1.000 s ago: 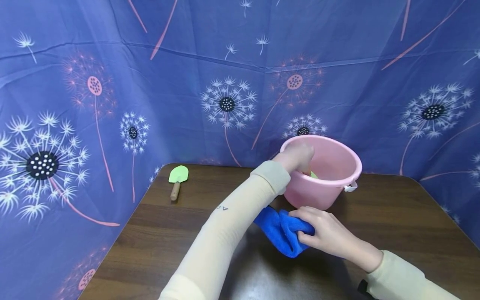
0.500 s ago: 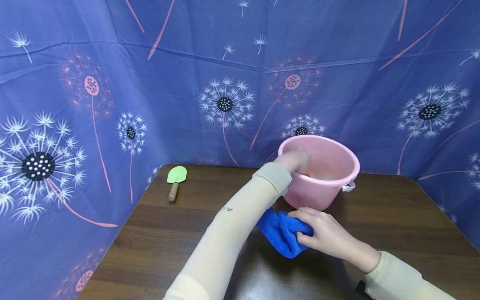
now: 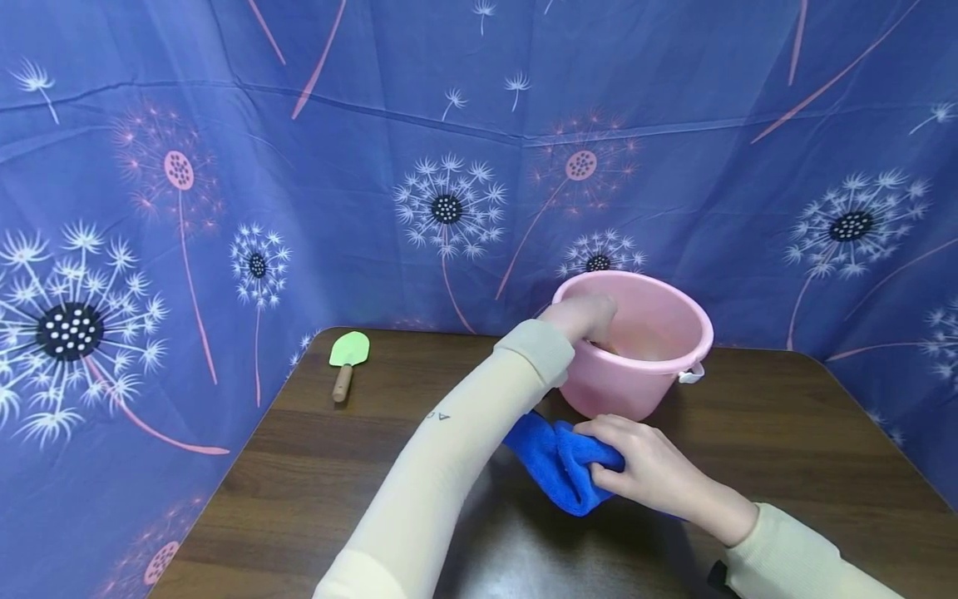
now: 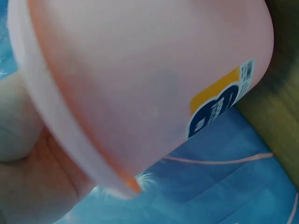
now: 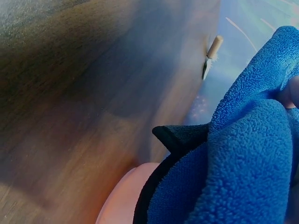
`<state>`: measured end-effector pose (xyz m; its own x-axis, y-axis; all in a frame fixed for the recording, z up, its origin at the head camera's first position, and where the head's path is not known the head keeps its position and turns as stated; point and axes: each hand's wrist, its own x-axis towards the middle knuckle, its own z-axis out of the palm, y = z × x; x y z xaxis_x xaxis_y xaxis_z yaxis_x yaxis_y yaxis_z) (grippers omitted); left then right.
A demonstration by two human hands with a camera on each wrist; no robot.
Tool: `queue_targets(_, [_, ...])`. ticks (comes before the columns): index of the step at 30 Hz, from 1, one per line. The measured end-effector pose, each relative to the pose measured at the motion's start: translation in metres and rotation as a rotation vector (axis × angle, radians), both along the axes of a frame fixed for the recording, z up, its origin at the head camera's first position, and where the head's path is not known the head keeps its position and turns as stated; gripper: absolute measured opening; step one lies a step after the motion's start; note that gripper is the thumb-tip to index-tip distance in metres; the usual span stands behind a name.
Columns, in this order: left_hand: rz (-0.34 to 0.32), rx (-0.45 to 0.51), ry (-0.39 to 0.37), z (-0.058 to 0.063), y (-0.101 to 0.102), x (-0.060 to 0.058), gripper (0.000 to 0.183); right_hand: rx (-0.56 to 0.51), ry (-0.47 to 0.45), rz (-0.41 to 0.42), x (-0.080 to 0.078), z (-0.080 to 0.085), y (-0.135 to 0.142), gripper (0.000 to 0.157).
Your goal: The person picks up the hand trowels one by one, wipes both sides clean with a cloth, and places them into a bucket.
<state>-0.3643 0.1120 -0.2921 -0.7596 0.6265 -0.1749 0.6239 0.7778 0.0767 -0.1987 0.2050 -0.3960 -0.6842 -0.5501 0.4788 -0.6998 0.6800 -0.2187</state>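
In the head view, the pink bucket (image 3: pixel 609 391) is standing by the far edge of the table (image 3: pixel 299 491), right of its middle. The left hand (image 3: pixel 587 314) is hanging inside over the rim; its fingers are hiding behind the wall, so I cannot tell how far they are curling or whether they are holding anything. The right hand (image 3: pixel 645 467) is gripping a folded blue towel (image 3: pixel 565 470) between thumb and bent fingers, on the bucket's near side. A small trowel (image 3: pixel 347 362) is lying near the table's far left corner.

The step in hand appears to be the left hand's work in the bucket. Doing it well probably means working straight down, leaning no weight on the rim lest the bucket tip, and gripping the towel firmly enough that no loose fold is dragging.

The left wrist view is showing the bucket's outer wall and a yellow-and-navy sticker (image 4: pixel 219 105) that the head view is missing; the rim is crossing in front of the hand, still hiding the fingertips.

The right wrist view is revealing the towel's black edging (image 5: pixel 145 196), with the bucket peeking out below. Whether towel and bucket are touching is unclear.
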Motion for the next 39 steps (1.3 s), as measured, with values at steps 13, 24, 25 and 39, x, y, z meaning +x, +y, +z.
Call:
queue_targets(13, [-0.222,0.108,0.1,0.03,-0.036,0.028,0.011,0.006,0.039,0.001,0.002,0.006,0.002,0.04])
queue_targets(24, [-0.222,0.085,0.243,0.031,-0.084,0.054,0.036,0.027,0.107,-0.009,0.009,0.013,0.005,0.042])
queue_targets(25, [-0.229,0.098,0.262,0.028,-0.091,0.056,0.034,0.028,0.106,-0.008,0.01,0.013,0.006,0.042])
queue_targets(39, [-0.168,0.335,0.435,-0.008,-0.17,0.079,0.023,0.03,0.118,-0.023,0.019,0.015,0.015,0.045])
